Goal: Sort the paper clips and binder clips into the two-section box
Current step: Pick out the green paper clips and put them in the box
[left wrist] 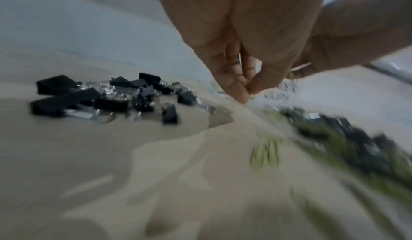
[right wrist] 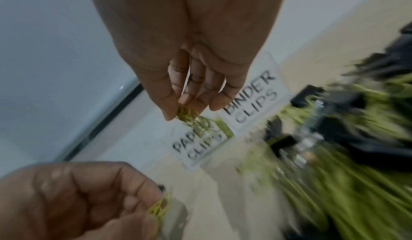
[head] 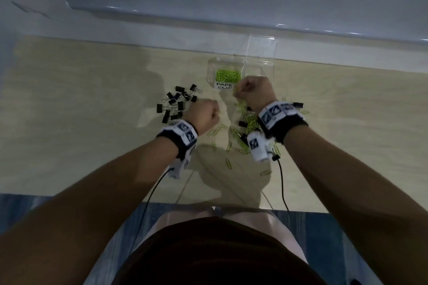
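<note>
A clear two-section box (head: 211,69) stands at the back of the table, lid up. Its left section, labelled PAPER CLIPS (right wrist: 196,145), holds green paper clips (head: 228,75); the right section is labelled BINDER CLIPS (right wrist: 252,99). My right hand (head: 238,90) hovers at the box's front edge and pinches a small bunch of green paper clips (right wrist: 187,114). My left hand (head: 216,113) is curled just left of it and pinches a few green paper clips (right wrist: 159,208). Black binder clips (head: 178,104) lie in a heap to the left.
A mixed heap of green paper clips and black binder clips (head: 249,122) lies under my right wrist, with loose paper clips (head: 228,163) scattered toward the table's front edge. A pale wall ledge (head: 231,18) runs behind the box.
</note>
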Demonstrator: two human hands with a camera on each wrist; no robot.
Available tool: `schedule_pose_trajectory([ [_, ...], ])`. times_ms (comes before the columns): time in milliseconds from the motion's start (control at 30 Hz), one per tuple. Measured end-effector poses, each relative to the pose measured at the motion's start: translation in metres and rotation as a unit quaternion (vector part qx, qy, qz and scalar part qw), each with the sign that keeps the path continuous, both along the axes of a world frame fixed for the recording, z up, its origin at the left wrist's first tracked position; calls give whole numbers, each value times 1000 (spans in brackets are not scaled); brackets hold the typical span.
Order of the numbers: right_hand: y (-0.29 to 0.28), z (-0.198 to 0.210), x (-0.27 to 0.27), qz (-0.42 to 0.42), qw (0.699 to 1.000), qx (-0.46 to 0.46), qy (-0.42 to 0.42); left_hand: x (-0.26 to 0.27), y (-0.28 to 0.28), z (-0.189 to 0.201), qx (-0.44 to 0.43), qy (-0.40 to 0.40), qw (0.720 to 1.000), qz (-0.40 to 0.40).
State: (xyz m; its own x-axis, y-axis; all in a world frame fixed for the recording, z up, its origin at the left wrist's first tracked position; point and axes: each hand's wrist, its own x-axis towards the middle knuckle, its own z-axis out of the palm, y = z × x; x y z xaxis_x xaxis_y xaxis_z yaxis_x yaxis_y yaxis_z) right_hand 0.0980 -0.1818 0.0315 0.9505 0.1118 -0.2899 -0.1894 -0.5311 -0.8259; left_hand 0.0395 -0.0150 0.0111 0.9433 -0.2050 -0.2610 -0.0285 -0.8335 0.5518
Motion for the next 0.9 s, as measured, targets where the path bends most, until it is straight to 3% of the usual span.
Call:
schedule_pose_trajectory([
  [100,7,13,40,-42,998,-5,-53,35,2,19,-71,-33,992,96],
  [200,16,13,67,-40,997,-34,-64,71,-2,33,-74,-85,987,116],
  [300,10,10,70,-8,993,-97,-63,93,-9,40,-41,-79,990,106],
  [433,-20,8,29,55,978,-181,-90,81,-23,32,21,-87,996,24],
  [600,-55,-13,-56,180,955,-234,-11,27,-51,-1,-1,-4,993,-120],
  [700,-55,-25,-88,151,950,-271,-22,12,-61,-17,7,27,991,-132],
  [800,-45,-35,-101,78,948,-306,-51,9,-69,-23,13,12,994,-106],
  [900,-33,-37,-99,62,939,-337,-27,10,-71,-21,18,-7,995,-102],
])
